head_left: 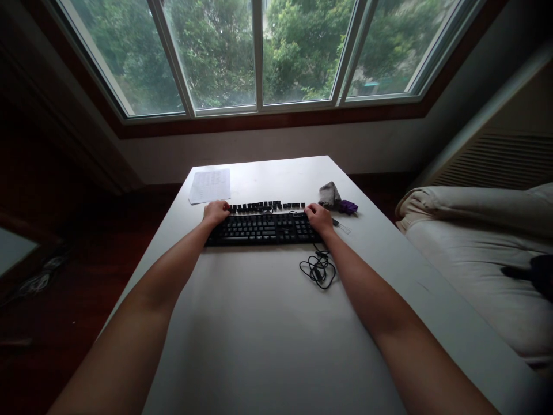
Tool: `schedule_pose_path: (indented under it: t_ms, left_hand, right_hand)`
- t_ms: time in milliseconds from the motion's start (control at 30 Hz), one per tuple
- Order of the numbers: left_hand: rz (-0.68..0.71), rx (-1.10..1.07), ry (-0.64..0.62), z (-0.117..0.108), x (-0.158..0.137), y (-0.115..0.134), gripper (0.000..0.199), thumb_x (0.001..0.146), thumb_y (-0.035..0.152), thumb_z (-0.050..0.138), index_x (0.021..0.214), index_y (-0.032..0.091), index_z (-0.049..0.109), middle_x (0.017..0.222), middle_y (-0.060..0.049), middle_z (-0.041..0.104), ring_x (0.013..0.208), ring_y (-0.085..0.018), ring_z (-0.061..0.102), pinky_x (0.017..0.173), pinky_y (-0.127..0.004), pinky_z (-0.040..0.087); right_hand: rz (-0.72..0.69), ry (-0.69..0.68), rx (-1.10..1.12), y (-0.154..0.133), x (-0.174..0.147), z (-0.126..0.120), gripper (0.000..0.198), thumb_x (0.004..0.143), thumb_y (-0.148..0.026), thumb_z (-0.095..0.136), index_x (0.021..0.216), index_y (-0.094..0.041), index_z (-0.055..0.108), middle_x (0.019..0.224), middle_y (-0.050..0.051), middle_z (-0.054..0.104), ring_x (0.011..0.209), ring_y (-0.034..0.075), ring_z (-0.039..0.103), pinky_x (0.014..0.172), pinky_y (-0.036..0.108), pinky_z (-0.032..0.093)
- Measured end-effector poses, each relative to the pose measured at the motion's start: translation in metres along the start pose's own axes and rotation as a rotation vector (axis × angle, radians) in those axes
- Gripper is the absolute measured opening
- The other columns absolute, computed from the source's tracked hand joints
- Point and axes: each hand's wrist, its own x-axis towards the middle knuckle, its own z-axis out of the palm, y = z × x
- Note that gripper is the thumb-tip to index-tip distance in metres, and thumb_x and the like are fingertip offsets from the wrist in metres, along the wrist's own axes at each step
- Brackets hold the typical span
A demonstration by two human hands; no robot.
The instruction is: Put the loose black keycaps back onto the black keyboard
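A black computer keyboard (pixel 259 229) lies across the white table with its keys facing up. My left hand (pixel 216 212) is closed at its far left corner, fingers curled over the edge. At the far right corner, my right hand (pixel 318 218) grips the keyboard in much the same way. The undersides of the fingers on both hands are hidden. Just beyond the keyboard, loose black keycaps (pixel 254 206) stand in a row between my hands. A coiled black cable (pixel 318 270) lies below the right corner, near my right wrist.
A printed paper sheet (pixel 211 186) lies at the table's far left. Beyond my right hand are a grey cloth (pixel 329 195), a purple bundle (pixel 348 207) and a thin wire tool (pixel 342 226). A cushioned seat (pixel 466 248) stands right of the white table (pixel 259 346), under a window.
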Motion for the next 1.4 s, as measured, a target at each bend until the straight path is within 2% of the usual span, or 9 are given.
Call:
schedule_pose_path:
  t_ms: [167,333,500,633,933,1267,1400]
  left_hand:
    - [0.050,0.048,0.044,-0.005,-0.006,0.005,0.023,0.082,0.037,0.066,0.100,0.029,0.077,0.100,-0.003,0.075,0.097,-0.024,0.064,0.083,-0.034,0.048]
    - [0.159,0.063,0.101,-0.023,-0.013,-0.003,0.025,0.085,0.039,0.061,0.098,0.025,0.077,0.100,-0.006,0.073,0.096,-0.024,0.063,0.085,-0.035,0.048]
    - [0.313,-0.031,-0.065,-0.044,-0.024,-0.012,0.024,0.081,0.034,0.062,0.097,0.026,0.078,0.096,-0.002,0.074,0.088,-0.020,0.065,0.080,-0.030,0.049]
    - [0.353,-0.061,-0.165,-0.053,-0.035,-0.013,0.026,0.081,0.035,0.062,0.098,0.026,0.078,0.097,-0.002,0.074,0.090,-0.021,0.065,0.082,-0.029,0.050]
    - [0.424,-0.046,-0.147,-0.045,-0.041,-0.015,0.023,0.082,0.039,0.063,0.097,0.029,0.079,0.100,-0.003,0.072,0.096,-0.023,0.065,0.087,-0.033,0.049]
    - [0.436,0.045,-0.137,-0.046,-0.048,-0.011,0.024,0.084,0.039,0.062,0.101,0.030,0.077,0.106,-0.004,0.072,0.104,-0.026,0.062,0.096,-0.038,0.045]
    - [0.392,0.026,-0.112,-0.044,-0.052,-0.008,0.026,0.088,0.044,0.059,0.100,0.029,0.077,0.106,-0.004,0.072,0.102,-0.025,0.062,0.093,-0.037,0.046]
  right_hand:
    - [0.001,0.002,-0.006,0.000,0.000,0.000,0.030,0.089,-0.044,0.050,0.083,-0.021,0.069,0.084,0.007,0.070,0.078,0.022,0.058,0.071,0.029,0.040]
    - [0.001,-0.007,-0.007,0.001,0.001,0.001,0.030,0.089,-0.044,0.050,0.084,-0.021,0.070,0.085,0.006,0.070,0.078,0.021,0.059,0.072,0.029,0.040]
    - [-0.010,-0.002,-0.008,0.000,0.000,0.001,0.029,0.089,-0.043,0.049,0.084,-0.021,0.069,0.086,0.006,0.070,0.080,0.022,0.060,0.073,0.029,0.040]
    - [-0.002,-0.007,-0.014,-0.004,-0.002,-0.002,0.030,0.089,-0.043,0.049,0.084,-0.021,0.069,0.087,0.007,0.070,0.081,0.022,0.060,0.074,0.030,0.041]
    - [0.015,-0.022,-0.010,-0.008,-0.002,-0.005,0.030,0.089,-0.043,0.050,0.084,-0.021,0.069,0.087,0.008,0.070,0.081,0.022,0.059,0.074,0.029,0.041]
    - [0.004,-0.005,-0.008,-0.003,-0.002,-0.002,0.030,0.089,-0.043,0.050,0.085,-0.021,0.070,0.088,0.007,0.071,0.081,0.022,0.059,0.073,0.029,0.041]
    - [0.000,-0.004,-0.007,-0.004,-0.002,-0.002,0.029,0.089,-0.043,0.050,0.084,-0.021,0.070,0.088,0.007,0.071,0.081,0.022,0.060,0.073,0.029,0.041]
